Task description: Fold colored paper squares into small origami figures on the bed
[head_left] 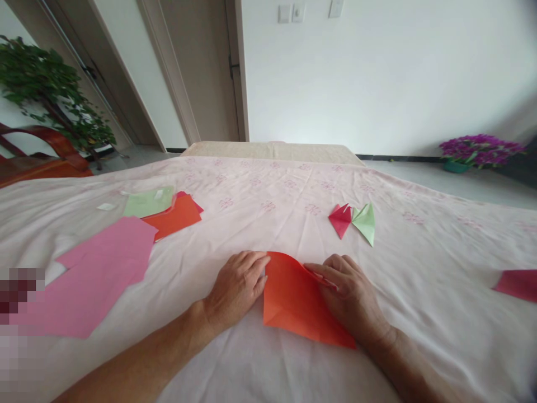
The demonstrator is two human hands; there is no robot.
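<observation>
Left fingers [257, 265] and right fingers [325, 272] pinch one orange sheet [293, 299], two folded papers [340, 221] beyond the right

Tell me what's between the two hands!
In the head view, a curved orange sheet of paper lies between the left hand and right hand; both touch it.

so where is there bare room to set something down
Bare tablecloth lies between the green folded paper and magenta paper, also between the left hand and pink paper. Crowded: beyond it, where an orange sheet and green sheet overlap.
</observation>
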